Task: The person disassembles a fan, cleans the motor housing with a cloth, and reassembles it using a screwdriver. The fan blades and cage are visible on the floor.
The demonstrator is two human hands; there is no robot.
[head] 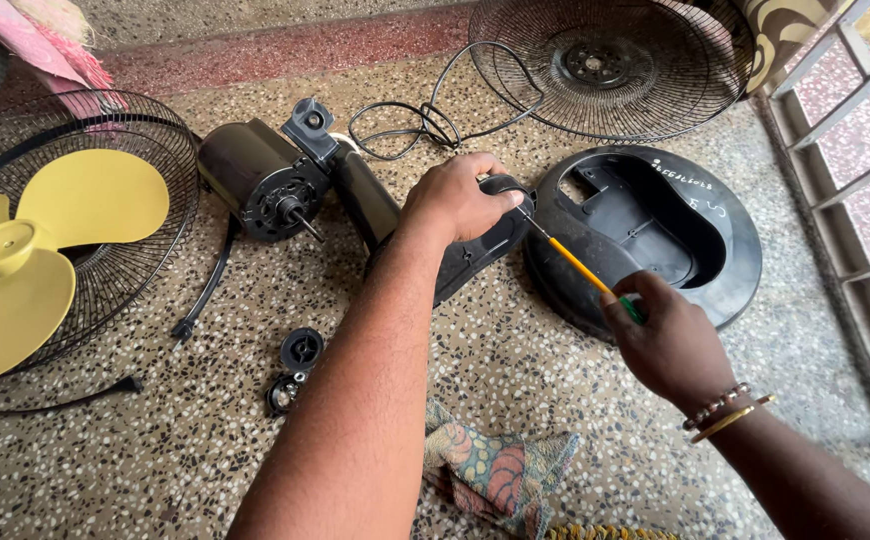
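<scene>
Soft, even daylight fills the scene, brightest beyond the fingers of the right hand (670, 340) where the window grille (855, 150) stands, and shadows under both forearms are faint and diffuse. A mild sheen lies on the black round base (725, 250) just past those fingers, without harsh glare. Focus is sharp around the fingertips, while straight lines bow slightly toward the frame edges.
</scene>
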